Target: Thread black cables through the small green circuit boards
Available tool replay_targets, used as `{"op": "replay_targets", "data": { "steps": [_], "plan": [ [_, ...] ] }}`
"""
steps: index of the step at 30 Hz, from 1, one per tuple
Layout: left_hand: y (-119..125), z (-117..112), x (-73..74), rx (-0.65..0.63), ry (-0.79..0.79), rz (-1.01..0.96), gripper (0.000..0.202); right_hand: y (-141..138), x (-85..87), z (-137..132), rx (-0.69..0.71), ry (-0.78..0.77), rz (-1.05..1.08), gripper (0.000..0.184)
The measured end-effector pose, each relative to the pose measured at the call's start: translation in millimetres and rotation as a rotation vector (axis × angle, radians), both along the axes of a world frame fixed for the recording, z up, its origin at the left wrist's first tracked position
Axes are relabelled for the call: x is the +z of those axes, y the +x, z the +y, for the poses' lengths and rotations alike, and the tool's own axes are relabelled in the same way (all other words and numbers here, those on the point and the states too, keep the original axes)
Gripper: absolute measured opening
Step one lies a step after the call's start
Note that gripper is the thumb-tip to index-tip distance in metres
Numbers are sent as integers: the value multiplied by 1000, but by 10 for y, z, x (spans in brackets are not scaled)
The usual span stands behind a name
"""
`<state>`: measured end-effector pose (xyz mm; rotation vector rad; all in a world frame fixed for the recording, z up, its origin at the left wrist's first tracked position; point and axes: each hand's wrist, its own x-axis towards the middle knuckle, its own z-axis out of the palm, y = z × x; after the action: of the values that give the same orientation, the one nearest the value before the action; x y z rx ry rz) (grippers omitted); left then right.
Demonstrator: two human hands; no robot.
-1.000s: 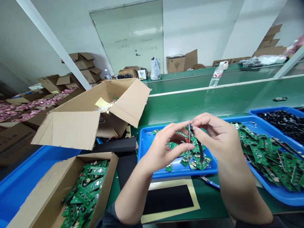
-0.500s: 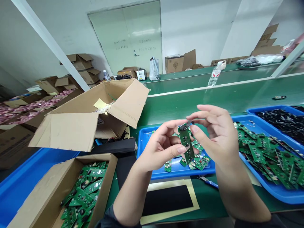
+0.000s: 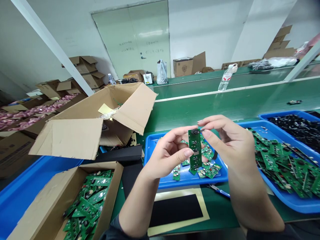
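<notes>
My left hand (image 3: 170,153) pinches a narrow green circuit board (image 3: 195,148) by its middle and holds it upright, face toward me. My right hand (image 3: 225,140) grips the board's top end between thumb and forefinger, fingers curled. Both hands hover over a small blue tray (image 3: 152,150) that holds several loose green boards (image 3: 207,170).
A larger blue tray (image 3: 287,200) full of green boards lies to the right, with another tray of black parts (image 3: 295,126) behind it. An open cardboard box (image 3: 82,133) stands at the left, a box of boards (image 3: 90,200) below it. A black mat (image 3: 177,210) lies near me. A water bottle (image 3: 226,78) stands beyond.
The board was edge-on a second ago and has been turned so its face shows. My right hand's fingers, spread half a second ago, have closed on the board's top.
</notes>
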<state>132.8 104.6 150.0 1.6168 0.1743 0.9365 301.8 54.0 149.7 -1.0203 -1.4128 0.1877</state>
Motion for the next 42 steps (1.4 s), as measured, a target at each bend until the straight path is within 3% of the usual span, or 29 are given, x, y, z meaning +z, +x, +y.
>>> {"op": "replay_targets", "data": {
  "steps": [8, 13, 22, 27, 32, 34, 37, 40, 42],
  "plan": [
    [35, 31, -66, -60, 72, 33, 43, 49, 19, -3, -28, 51, 9, 11],
    [-17, 76, -56, -44, 96, 138, 41, 55, 43, -6, -119, 137, -124, 11],
    [-15, 115, -66, -53, 41, 147, 40, 96, 45, 26, -190, 182, -281, 17],
    [-42, 187, -63, 148, 261, 301, 36, 62, 41, 34, -179, 184, -302, 27],
    [-124, 344, -88, 483, 506, 443, 32, 13, 26, -27, -71, 201, -181, 76],
    [-142, 369, -92, 546, 640, 436, 31, 33, 10, -22, -86, 265, -80, 69],
    [-142, 331, -71, 622, 879, 297, 32, 131, -48, 90, -171, 335, 141, 36],
    [-131, 251, -40, 737, 1053, 168, 31, 258, -114, 276, -171, 117, 333, 17],
    [-129, 212, -27, 796, 1127, 122, 33, 304, -126, 357, -81, -104, 319, 18]
  ]
}}
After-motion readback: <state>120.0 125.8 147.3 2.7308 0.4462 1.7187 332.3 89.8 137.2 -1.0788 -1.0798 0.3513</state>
